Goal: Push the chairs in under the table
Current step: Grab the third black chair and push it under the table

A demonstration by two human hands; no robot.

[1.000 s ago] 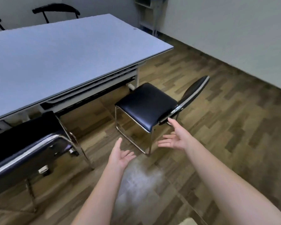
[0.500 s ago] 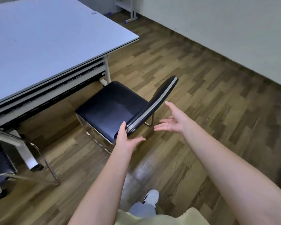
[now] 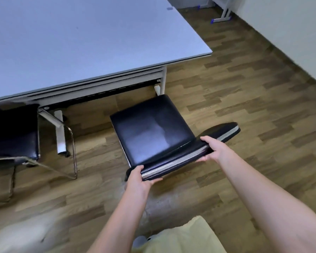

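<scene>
A second chair (image 3: 13,132) stands at the left, its seat partly under the table (image 3: 91,42) edge and its chrome frame (image 3: 69,143) splayed out over the wood floor (image 3: 244,115). A white table leg (image 3: 60,132) stands between the two chairs, and another leg (image 3: 162,81) rises just beyond the far corner of the chair (image 3: 151,130) being handled, close to that seat's path inward. That chair sits in the open on the floor, its seat front near the table edge but not yet under it, its backrest (image 3: 182,157) toward the person. The left hand (image 3: 138,179) is closed over the backrest's near-left end, thumb on top and fingers beneath. The right hand (image 3: 217,150) clasps the backrest further along, toward its middle. A pale yellow garment (image 3: 181,238) shows at the bottom edge. Half a second ago both hands were open, the left just touching the backrest end and the right hovering apart from it; now both have closed on it, and the view has come nearer and more overhead.
</scene>
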